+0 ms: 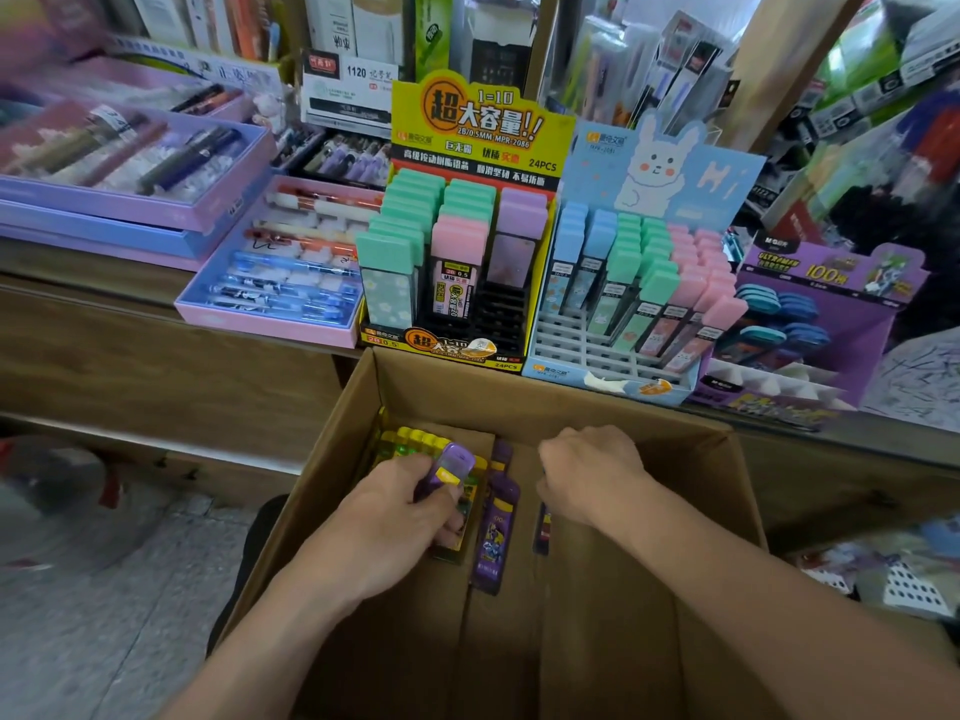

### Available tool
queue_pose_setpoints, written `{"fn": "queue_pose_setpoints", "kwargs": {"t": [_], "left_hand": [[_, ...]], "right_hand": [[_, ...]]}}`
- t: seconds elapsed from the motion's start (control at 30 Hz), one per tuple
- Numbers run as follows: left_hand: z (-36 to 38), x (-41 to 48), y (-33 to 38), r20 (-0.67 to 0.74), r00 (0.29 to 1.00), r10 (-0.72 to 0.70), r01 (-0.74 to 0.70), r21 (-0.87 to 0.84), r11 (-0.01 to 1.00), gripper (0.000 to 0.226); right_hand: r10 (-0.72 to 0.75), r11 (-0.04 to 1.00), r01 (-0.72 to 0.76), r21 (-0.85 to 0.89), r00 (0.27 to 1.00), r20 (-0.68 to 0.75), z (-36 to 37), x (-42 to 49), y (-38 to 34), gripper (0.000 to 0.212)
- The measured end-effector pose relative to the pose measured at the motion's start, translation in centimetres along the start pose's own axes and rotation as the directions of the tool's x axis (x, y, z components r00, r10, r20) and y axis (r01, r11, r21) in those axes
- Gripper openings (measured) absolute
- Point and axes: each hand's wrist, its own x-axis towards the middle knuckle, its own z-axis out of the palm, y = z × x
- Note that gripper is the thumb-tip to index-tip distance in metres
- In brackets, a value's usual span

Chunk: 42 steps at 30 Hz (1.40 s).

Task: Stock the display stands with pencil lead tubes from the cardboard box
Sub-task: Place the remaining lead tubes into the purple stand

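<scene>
Bright, even shop light fills my head view. The yellow display stand [467, 128] sits crisp at centre; motion blur smears the pen trays [130, 206] at left, wide-angle bending warps the right edge, and soft shadow pools inside the cardboard box [571, 397].

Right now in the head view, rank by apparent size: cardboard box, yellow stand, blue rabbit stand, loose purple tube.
cardboard box
yellow stand and blue rabbit stand: too alike to rank
loose purple tube
</scene>
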Motion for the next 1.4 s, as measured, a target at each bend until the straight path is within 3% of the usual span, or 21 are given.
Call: {"fn": "queue_pose_setpoints", "kwargs": {"t": [0.1,0.23,0.33,0.5,0.6,0.67,0.73,0.97,1.17,1.27,1.4], "left_hand": [[-0.1,0.0,-0.1,-0.007,1.000,0.003,-0.003,-0.009,1.000,0.011],[-0.1,0.1,-0.2,-0.005,1.000,0.011,-0.011,-0.011,1.000,0.010],[0.0,0.3,-0.3,-0.005,1.000,0.021,-0.021,-0.017,1.000,0.011],[0.3,0.5,-0.3,0.011,1.000,0.023,-0.023,-0.025,0.999,0.012],[0.3,0.5,-0.4,0.020,1.000,0.024,-0.023,-0.031,0.999,0.012],[0.2,0.6,-0.4,0.018,0.999,0.026,-0.026,-0.022,0.999,0.012],[0.2,0.6,-0.4,0.011,0.999,0.031,-0.031,-0.019,0.999,0.013],[0.4,0.5,-0.4,0.018,1.000,0.023,-0.023,-0.016,1.000,0.012],[0.3,0.5,-0.6,0.008,1.000,0.008,-0.007,-0.056,0.998,0.010],[0.3,0.5,-0.8,-0.018,1.000,0.007,-0.008,-0.062,0.998,0.005],[0.3,0.5,-0.5,0.018,0.998,0.053,-0.050,-0.114,0.992,0.007]], "right_hand": [[0.036,0.999,-0.037,0.011,0.999,0.036,-0.5,0.4,-0.7,0.018],[0.021,0.975,-0.049,0.216,0.992,0.127,-0.6,0.5,-0.4,0.003],[0.002,0.931,-0.066,0.360,0.984,0.177,0.1,0.4,0.2,0.013],[-0.052,0.812,-0.025,0.583,0.992,0.115,1.4,0.2,0.4,0.008],[-0.001,0.822,-0.026,0.569,0.999,0.047,1.6,-0.1,0.4,0.052],[-0.021,0.884,-0.017,0.468,0.997,0.075,1.9,-0.1,0.5,0.090],[-0.052,0.918,-0.001,0.396,0.991,0.123,2.1,-0.1,0.4,0.110],[-0.062,0.904,0.033,0.427,0.997,0.054,2.0,0.5,0.4,0.096],[0.054,0.697,0.019,0.717,0.995,-0.079,2.5,0.2,0.7,0.054],[0.121,0.524,0.069,0.849,0.980,-0.155,2.4,-0.7,1.0,0.031],[0.157,0.236,0.160,0.958,0.967,-0.200,0.7,-1.9,1.7,0.020]]}}
